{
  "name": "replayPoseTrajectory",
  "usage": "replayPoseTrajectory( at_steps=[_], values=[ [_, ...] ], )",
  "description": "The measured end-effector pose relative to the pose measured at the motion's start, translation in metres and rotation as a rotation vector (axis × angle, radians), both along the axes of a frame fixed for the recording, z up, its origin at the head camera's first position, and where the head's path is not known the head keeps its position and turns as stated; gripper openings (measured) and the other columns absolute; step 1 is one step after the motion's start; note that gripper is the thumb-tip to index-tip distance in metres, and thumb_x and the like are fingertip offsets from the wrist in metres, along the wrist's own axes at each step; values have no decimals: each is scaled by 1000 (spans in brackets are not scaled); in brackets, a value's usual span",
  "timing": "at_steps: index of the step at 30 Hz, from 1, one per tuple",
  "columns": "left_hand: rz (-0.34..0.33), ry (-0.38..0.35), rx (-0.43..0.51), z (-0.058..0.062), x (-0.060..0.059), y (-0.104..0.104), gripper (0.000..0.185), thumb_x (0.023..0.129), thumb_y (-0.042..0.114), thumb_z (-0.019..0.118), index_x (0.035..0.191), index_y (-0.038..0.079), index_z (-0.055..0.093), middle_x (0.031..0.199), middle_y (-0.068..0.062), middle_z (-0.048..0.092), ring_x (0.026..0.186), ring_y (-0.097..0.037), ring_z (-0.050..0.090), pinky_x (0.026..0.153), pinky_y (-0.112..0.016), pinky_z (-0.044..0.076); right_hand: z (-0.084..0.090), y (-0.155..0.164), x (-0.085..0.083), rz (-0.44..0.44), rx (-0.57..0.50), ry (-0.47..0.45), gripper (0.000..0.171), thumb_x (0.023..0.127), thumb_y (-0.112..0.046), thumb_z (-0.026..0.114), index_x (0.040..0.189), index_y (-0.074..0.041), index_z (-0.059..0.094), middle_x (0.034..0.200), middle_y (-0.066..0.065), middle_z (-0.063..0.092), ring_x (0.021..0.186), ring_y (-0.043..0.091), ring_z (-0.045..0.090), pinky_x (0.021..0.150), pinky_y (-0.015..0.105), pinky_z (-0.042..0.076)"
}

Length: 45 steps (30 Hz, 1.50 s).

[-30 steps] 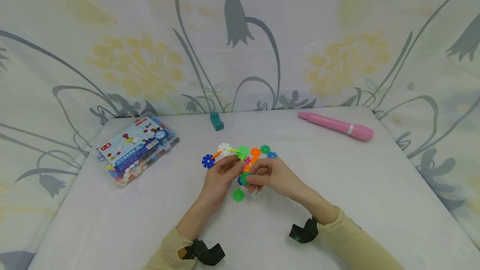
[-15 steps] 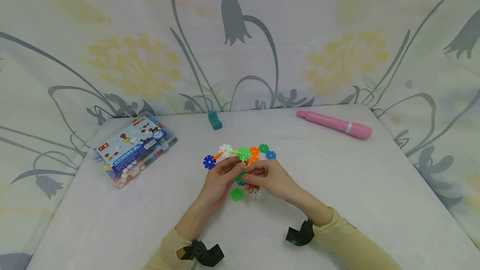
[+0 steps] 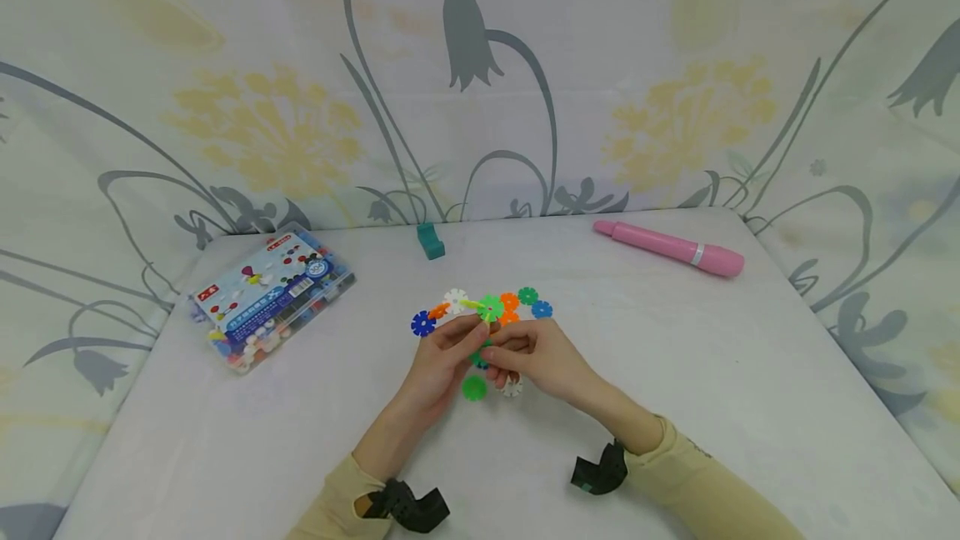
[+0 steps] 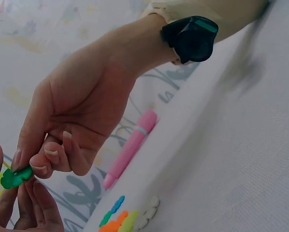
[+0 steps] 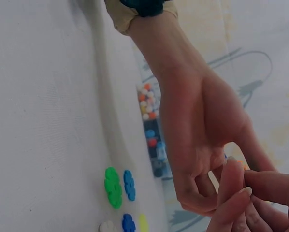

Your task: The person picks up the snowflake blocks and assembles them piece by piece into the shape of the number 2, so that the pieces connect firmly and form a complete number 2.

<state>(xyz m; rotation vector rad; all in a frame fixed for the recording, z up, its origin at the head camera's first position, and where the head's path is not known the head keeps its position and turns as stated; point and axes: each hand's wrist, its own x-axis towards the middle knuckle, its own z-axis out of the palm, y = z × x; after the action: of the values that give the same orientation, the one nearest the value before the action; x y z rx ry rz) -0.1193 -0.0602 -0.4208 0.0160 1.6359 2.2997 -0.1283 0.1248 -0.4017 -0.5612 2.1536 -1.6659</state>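
My hands meet over the middle of the white table (image 3: 675, 407). My left hand (image 3: 465, 338) holds a chain of snowflake discs (image 3: 491, 307) that fans out behind the fingers: blue, orange, white, light green, orange, green, blue. My right hand (image 3: 504, 350) pinches a dark green disc (image 4: 15, 177) between thumb and fingertips and holds it against the left hand's fingers (image 4: 23, 208). In the head view that disc (image 3: 478, 356) is mostly hidden. Just in front of the hands, a loose green disc (image 3: 474, 388) and a loose white disc (image 3: 513, 388) lie on the table.
A clear plastic box of discs (image 3: 270, 298) sits at the left. A pink pen (image 3: 667, 248) lies at the back right and a small teal block (image 3: 431, 242) at the back centre. Flowered cloth hangs behind and beside the table.
The hands have closed in on each other a little and the dark green disc is more covered by fingers. The disc chain has shifted slightly right.
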Motion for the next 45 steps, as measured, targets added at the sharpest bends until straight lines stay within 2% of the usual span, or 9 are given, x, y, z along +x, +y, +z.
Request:
replayPoseTrajectory(
  at_steps=[6,10,16,21,27,34,41,45],
  values=[
    [9,6,1,1,0,1,23,100,15,61,119,2,64,109,1,70,110,-18,62,104,-28,47,1,-1,1,-30,-13,-12,20,96,-17,68,102,1,72,78,11,73,70,29,71,63,27,57],
    [11,12,8,0,-1,1,26,99,17,63,120,2,64,111,0,70,111,-18,63,107,-31,46,0,-1,2,-37,-22,-18,20,96,-16,68,104,1,72,80,12,74,70,21,72,65,26,58],
    [-13,61,10,-3,-1,-1,31,95,27,69,118,7,67,111,3,70,109,-14,62,104,-29,46,0,-1,3,-32,-57,-25,21,97,-16,66,106,2,71,82,14,75,71,20,72,68,28,59],
    [10,36,-4,-2,-1,0,26,95,18,67,117,4,67,105,4,68,106,-16,61,105,-31,45,2,-1,4,-18,-98,-41,21,98,-13,64,107,4,70,84,17,74,72,20,73,69,33,61],
    [40,18,-21,-3,-2,2,27,96,10,65,120,-2,65,101,1,68,100,-17,64,98,-25,50,4,-1,5,-20,-121,-65,22,98,-13,64,108,6,71,84,19,74,72,19,74,69,33,61],
    [75,41,-61,-4,-1,5,37,95,11,68,127,-6,63,108,-2,69,100,-15,62,92,-21,52,3,-2,6,-62,-142,-99,23,97,-11,65,109,7,71,83,18,75,70,18,73,69,33,61],
    [107,65,-66,-7,2,8,40,94,12,69,130,-4,62,117,-10,69,103,-16,63,92,-20,53,4,-3,8,-87,-193,-132,24,96,-9,64,110,10,70,83,17,75,70,17,73,67,30,60],
    [125,71,-81,-8,3,11,44,94,17,70,133,-3,61,120,-12,69,105,-15,63,94,-21,53,5,-1,7,-88,-175,-122,24,96,-10,64,109,10,70,82,18,75,69,17,73,68,31,60]
  ],
)
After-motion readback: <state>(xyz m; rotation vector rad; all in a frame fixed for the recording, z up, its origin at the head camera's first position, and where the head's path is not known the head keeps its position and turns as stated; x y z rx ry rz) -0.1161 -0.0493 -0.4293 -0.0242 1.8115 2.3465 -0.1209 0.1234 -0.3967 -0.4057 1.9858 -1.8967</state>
